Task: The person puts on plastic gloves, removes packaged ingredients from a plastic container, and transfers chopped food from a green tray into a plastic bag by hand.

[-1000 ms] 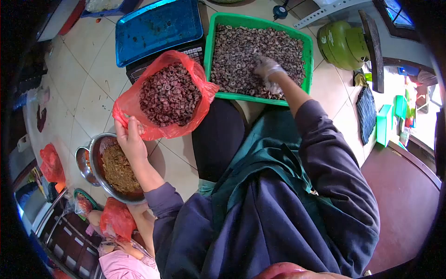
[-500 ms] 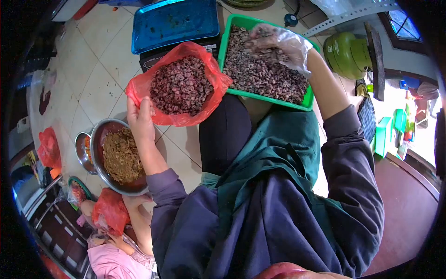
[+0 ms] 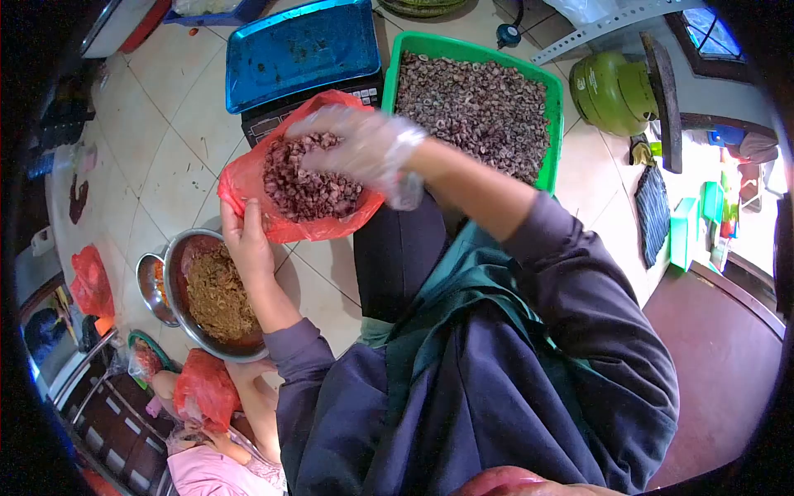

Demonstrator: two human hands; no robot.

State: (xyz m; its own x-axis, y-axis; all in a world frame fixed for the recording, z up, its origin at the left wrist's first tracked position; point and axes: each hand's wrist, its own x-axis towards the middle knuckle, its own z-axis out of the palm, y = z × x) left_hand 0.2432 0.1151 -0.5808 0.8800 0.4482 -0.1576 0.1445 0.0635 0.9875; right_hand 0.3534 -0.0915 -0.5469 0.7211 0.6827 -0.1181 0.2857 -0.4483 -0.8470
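Note:
A red plastic bag [image 3: 240, 176], its mouth spread wide, holds a heap of small, purplish-brown, ring-like pieces [image 3: 310, 194]. My left hand [image 3: 248, 245] pinches the bag's rim at its lower left. Over the bag's mouth is my right hand [image 3: 356, 150] in a clear plastic glove, blurred by motion, with fingers apart just above the pieces. A green tray [image 3: 556, 124], spread with more of the same pieces [image 3: 471, 107], lies to the right of the bag. Behind the bag stands a scale with a blue pan [image 3: 302, 54].
At left, a large metal bowl [image 3: 174, 285] holds a brown paste, beside a smaller metal bowl [image 3: 147, 289] with orange bits. Another person's legs [image 3: 256, 397] and a red bag [image 3: 203, 388] are at lower left. A green gas cylinder [image 3: 608, 91] stands at right.
My gloved right hand has moved left from the green tray to over the red bag. My left hand keeps its hold on the bag's rim.

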